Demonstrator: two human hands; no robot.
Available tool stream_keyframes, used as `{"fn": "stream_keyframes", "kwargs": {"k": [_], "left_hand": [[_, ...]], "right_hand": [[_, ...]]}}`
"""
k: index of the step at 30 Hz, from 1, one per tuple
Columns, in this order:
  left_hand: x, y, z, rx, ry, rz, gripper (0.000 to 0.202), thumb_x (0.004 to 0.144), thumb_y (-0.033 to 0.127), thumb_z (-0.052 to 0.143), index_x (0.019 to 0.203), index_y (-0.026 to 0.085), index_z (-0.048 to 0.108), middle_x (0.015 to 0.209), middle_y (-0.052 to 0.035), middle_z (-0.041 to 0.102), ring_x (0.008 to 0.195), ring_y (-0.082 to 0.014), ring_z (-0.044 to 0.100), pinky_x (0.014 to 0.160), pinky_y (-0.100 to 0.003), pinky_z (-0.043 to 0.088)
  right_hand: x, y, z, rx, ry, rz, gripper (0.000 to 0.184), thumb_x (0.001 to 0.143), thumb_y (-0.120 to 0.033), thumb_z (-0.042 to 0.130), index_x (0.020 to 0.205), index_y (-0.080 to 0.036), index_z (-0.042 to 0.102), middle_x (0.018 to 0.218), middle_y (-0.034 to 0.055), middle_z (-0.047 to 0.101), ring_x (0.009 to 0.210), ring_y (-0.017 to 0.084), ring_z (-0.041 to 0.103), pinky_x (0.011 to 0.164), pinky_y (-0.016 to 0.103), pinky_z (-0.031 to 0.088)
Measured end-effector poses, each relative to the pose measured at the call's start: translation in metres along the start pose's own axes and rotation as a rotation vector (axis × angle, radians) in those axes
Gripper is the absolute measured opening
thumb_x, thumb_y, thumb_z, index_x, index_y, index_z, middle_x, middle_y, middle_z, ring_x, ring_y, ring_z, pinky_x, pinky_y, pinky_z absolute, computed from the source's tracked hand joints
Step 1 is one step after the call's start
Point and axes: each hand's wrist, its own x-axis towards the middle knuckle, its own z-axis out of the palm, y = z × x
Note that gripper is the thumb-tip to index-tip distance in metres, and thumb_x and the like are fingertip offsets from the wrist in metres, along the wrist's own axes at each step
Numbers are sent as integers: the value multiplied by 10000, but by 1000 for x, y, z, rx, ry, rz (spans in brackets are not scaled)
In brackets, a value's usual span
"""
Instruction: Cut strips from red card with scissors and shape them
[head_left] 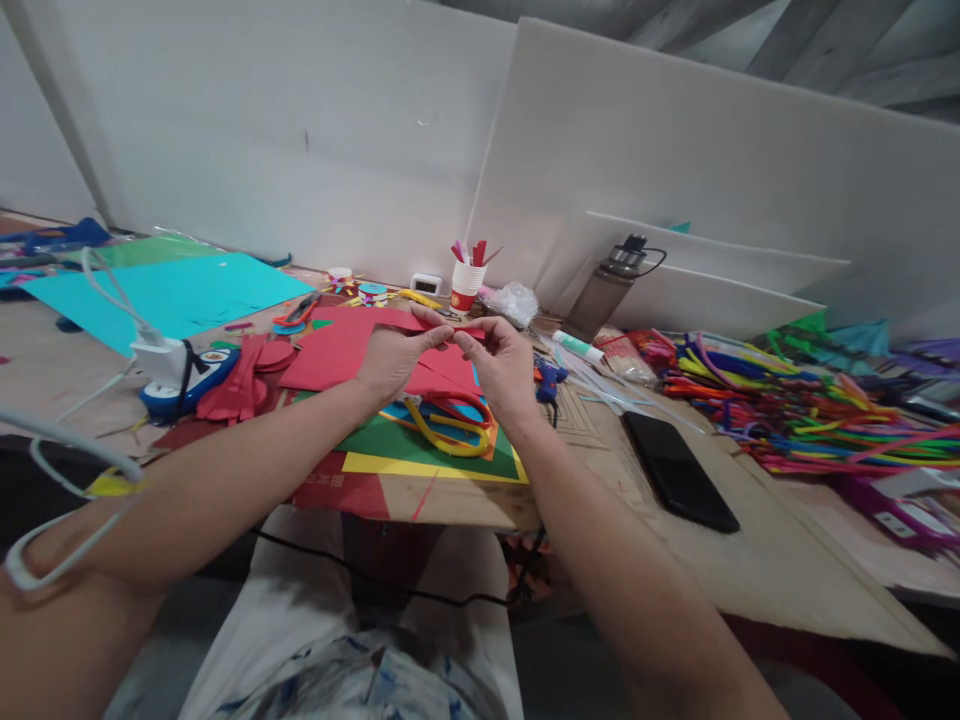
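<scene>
A strip of red paper [395, 319] is pinched between the fingertips of both hands, above the middle of the table. My left hand [401, 358] grips it from the left; my right hand [504, 365] holds its other end, the two thumbs nearly touching. Beneath my hands lie red paper sheets [322, 352], over green paper [379, 445] and yellow paper [435, 468]. Yellow-handled scissors [450, 438] rest on the stack just below my hands, their blades hidden. Left of the stack is a pile of red paper cut-outs [238, 385].
A black phone [679, 470] lies to the right, before many coloured pipe cleaners [810, 400]. At the back stand a paper cup of pens [466, 285] and a bottle [604, 290]. Turquoise sheets [180, 295] and a blue power strip [187, 385] with a white cable occupy the left.
</scene>
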Motion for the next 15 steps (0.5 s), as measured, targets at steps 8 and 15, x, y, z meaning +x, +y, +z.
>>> {"fn": "stream_keyframes", "kwargs": {"k": [8, 15], "left_hand": [[1, 0, 1, 7, 12, -7, 187, 664, 303, 820, 708, 170, 697, 680, -9, 677, 668, -137, 639, 686, -284, 526], [1, 1, 0, -11, -12, 4, 185, 664, 300, 825, 731, 174, 707, 695, -11, 686, 674, -134, 641, 688, -283, 522]], "right_hand": [[-1, -3, 0, -16, 7, 16, 167, 748, -312, 722, 823, -182, 650, 697, -26, 640, 611, 104, 536, 607, 261, 422], [-1, -6, 1, 4, 14, 52, 167, 739, -313, 711, 813, -176, 650, 680, -28, 632, 605, 105, 537, 608, 264, 430]]}}
